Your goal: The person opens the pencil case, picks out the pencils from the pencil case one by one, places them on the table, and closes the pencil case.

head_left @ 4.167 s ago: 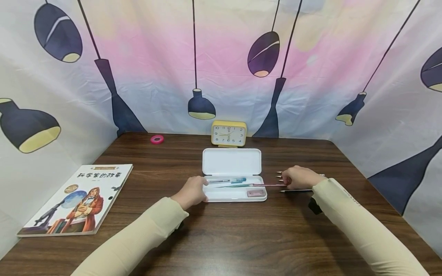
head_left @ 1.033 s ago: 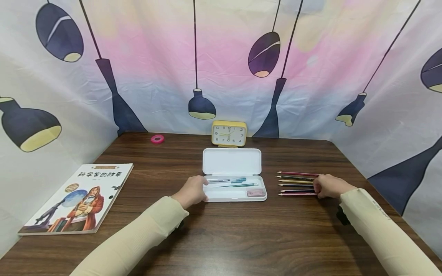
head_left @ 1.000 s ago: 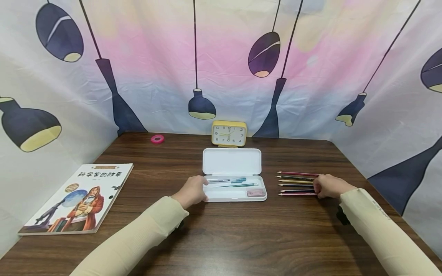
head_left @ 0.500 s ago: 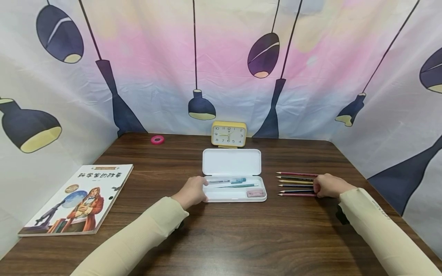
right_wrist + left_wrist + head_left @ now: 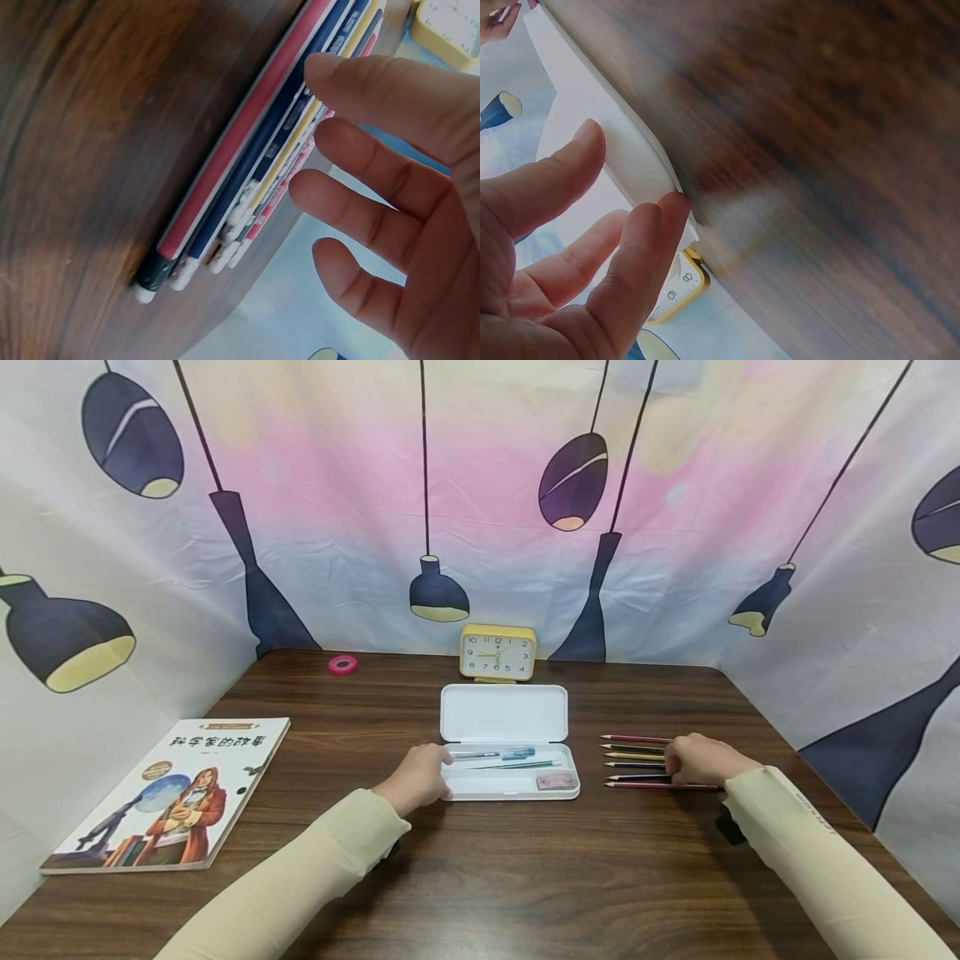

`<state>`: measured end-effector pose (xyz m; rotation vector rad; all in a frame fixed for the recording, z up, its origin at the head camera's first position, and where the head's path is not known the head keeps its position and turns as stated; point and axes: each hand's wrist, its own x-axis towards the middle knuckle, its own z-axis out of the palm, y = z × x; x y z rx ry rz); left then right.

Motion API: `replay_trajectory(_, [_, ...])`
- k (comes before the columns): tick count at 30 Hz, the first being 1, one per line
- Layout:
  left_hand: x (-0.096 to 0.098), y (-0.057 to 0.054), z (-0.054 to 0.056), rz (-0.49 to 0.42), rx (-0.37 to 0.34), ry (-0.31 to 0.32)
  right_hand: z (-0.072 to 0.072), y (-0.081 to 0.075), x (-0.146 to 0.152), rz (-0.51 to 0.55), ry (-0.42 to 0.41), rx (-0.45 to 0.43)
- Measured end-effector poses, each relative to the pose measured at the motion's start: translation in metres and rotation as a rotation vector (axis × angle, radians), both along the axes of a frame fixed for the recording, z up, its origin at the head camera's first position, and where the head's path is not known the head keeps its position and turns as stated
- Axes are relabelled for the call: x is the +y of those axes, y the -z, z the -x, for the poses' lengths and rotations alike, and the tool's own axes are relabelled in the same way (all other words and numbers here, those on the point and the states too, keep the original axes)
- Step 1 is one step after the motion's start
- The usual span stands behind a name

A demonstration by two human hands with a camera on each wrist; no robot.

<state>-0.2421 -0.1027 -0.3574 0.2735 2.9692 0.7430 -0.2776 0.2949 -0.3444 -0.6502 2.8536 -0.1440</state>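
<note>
In the head view, a white pencil case (image 5: 491, 789) lies with its lid (image 5: 504, 713) raised. Inside are a teal-capped pen (image 5: 517, 752), a slim green pencil-like stick (image 5: 517, 765) and a pink eraser (image 5: 555, 780). My left hand (image 5: 417, 779) holds the case's left end; in the left wrist view its thumb and fingertips touch the white wall. To the right lies a row of several pencils (image 5: 633, 765), tips leftward. Over their middle is my right hand (image 5: 703, 759). The right wrist view shows its thumb at the pencils and the fingers loosely bent, apart from the thumb.
A yellow alarm clock (image 5: 497, 652) stands behind the case. Toward the back left lies a pink ring-shaped roll (image 5: 342, 665). A picture-covered book (image 5: 168, 797) rests at the table's left edge. Printed cloth (image 5: 360, 527) hangs around the wooden table (image 5: 525, 877).
A red pencil, partly in the case and under my right hand at first, now lies out with the row. Lately my right hand has slid left along the pencils. The left hand stays put.
</note>
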Motion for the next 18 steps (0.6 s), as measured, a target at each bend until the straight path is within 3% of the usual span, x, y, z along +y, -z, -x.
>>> replay_trajectory(18, [0.0, 0.0, 0.0, -0.001, 0.008, 0.005, 0.0, -0.008, -0.026, 0.004, -0.101, 0.051])
